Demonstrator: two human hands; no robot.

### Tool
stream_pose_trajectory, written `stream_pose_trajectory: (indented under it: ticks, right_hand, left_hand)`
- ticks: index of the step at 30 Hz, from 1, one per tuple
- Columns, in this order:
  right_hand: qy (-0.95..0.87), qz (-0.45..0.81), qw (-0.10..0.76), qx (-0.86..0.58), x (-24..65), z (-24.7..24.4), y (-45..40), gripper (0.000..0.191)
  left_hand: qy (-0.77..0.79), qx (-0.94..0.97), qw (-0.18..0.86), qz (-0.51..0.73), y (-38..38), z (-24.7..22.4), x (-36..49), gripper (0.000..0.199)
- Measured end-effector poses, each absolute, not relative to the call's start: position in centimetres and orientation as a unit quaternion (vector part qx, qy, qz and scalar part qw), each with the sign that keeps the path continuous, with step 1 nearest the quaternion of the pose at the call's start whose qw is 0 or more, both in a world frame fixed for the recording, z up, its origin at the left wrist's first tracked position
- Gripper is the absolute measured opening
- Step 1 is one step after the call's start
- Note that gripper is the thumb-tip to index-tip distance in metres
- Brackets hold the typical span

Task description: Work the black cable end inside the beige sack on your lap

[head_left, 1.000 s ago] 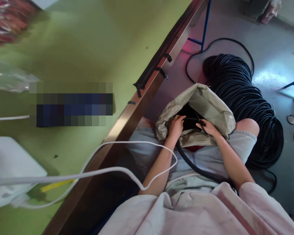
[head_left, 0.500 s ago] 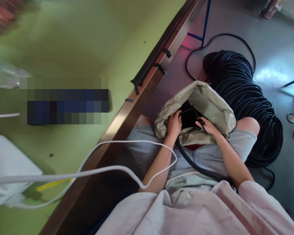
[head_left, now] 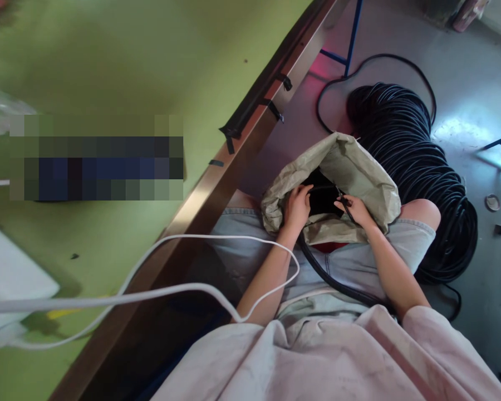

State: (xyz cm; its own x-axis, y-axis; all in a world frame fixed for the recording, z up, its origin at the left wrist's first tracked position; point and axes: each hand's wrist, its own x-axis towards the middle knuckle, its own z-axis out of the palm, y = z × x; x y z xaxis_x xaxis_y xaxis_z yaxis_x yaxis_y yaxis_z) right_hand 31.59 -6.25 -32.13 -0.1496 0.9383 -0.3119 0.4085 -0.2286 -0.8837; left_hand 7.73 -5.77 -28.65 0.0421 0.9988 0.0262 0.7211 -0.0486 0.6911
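A pale, crumpled sack point(head_left: 361, 167) stands with its mouth wide between my knees, its inside dark. My left hand point(head_left: 298, 206) is at the left side of the mouth, fingers curled round a black cable point(head_left: 328, 281). That cable runs from under my left wrist across my lap to the right. At the opposite side, my right hand point(head_left: 354, 210) grips a pair of dark scissors point(head_left: 345, 207), blades pointing up and left toward the cable's end. The dark interior makes it hard to tell whether the blades touch the cable.
A big coil of black cable point(head_left: 417, 150) lies on the floor at right, one loop trailing behind. On the left is a green table point(head_left: 209, 72) with a metal edge point(head_left: 192, 206). A white cord point(head_left: 183, 288) hangs over that edge across my left forearm. Blue metal legs point(head_left: 353, 39) stand behind.
The view has shifted slightly. The scissors are tilted a little differently in my right hand, and the cable's end near my left fingers shows less. Both hands remain at the sack's mouth.
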Motion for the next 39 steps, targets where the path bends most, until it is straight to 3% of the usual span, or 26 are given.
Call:
stream_pose_trajectory:
  ticks: [6, 39]
  right_hand:
    - [-0.603, 0.482, 0.216, -0.598, 31.5, -31.8, -6.7, 0.056]
    - [-0.607, 0.484, 0.200, -0.598, 31.9, -31.9, -6.5, 0.050]
  left_hand:
    - [0.631, 0.672, 0.245, 0.300, -5.7, -29.5, 7.5, 0.041]
    - [0.611, 0.700, 0.312, 0.199, -5.7, -30.1, 7.7, 0.042]
